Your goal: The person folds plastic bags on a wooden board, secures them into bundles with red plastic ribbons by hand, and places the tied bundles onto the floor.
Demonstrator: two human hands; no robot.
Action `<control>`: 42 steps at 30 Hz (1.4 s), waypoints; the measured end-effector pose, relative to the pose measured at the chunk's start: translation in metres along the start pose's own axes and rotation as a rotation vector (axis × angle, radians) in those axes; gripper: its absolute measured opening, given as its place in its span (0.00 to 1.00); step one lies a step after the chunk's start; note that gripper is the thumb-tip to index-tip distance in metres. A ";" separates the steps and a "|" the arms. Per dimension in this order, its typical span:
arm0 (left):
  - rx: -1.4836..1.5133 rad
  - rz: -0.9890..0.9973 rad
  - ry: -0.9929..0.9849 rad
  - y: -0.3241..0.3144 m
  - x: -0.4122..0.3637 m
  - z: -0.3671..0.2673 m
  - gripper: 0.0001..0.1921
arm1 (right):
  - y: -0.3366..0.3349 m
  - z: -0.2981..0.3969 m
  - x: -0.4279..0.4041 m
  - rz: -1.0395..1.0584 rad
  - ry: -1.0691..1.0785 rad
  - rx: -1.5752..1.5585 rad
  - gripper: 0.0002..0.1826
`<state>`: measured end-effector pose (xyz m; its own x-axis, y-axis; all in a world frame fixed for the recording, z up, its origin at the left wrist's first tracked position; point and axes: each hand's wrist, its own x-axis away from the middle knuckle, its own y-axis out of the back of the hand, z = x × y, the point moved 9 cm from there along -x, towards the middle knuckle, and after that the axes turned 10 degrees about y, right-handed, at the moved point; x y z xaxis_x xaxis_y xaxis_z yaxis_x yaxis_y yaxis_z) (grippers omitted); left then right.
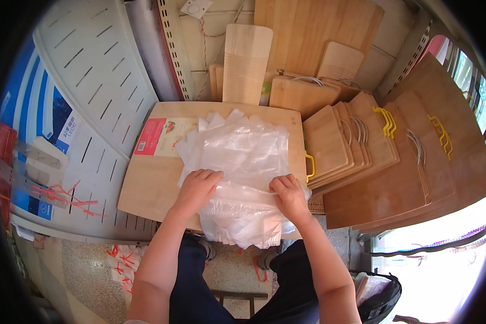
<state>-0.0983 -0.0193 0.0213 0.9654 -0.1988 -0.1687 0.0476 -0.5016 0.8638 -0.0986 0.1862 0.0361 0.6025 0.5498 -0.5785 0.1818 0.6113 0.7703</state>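
A loose stack of translucent plastic bags [245, 150] lies on a large wooden board [158, 182] in front of me. My left hand [198, 189] grips the stack at its left side, fingers curled over the film. At the right side my right hand [289, 198] pinches the bags between thumb and fingers. Between both hands a fold runs across the stack. Its near end hangs over the board's front edge, above my lap. Some fingertips are hidden by the bags and by my own hands.
Wooden cutting boards [328, 141], some with yellow or metal handles, lean at the right. A wooden washboard [247, 65] stands behind. Slotted metal shelves [93, 60] rise at the left, with red plastic ties [65, 194]. Bundles with red ties [123, 263] lie on the floor.
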 end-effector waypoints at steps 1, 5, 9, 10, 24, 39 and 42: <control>-0.074 -0.077 -0.068 0.005 0.000 -0.008 0.20 | 0.000 -0.001 0.000 0.001 -0.002 0.000 0.09; -0.039 -0.070 -0.027 0.005 -0.002 -0.010 0.19 | 0.000 0.000 0.000 -0.006 0.002 -0.003 0.09; -0.116 -0.035 0.108 -0.007 -0.011 0.006 0.16 | -0.006 0.004 0.002 0.014 0.029 0.015 0.08; -0.175 -0.061 0.164 -0.007 -0.012 0.011 0.15 | -0.007 0.006 0.002 0.013 0.033 0.012 0.08; 0.148 0.087 -0.122 -0.013 0.013 -0.052 0.22 | -0.012 0.009 0.003 0.036 0.085 0.067 0.10; 0.175 0.095 -0.053 -0.028 0.018 -0.048 0.18 | 0.010 0.013 0.016 0.227 0.001 -0.077 0.17; 0.068 -0.005 -0.064 -0.022 0.017 -0.062 0.19 | 0.014 0.013 0.008 0.157 -0.023 -0.080 0.18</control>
<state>-0.0673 0.0400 0.0290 0.9466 -0.2489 -0.2048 0.0325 -0.5585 0.8289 -0.0809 0.1922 0.0460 0.6363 0.6298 -0.4455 0.0216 0.5627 0.8263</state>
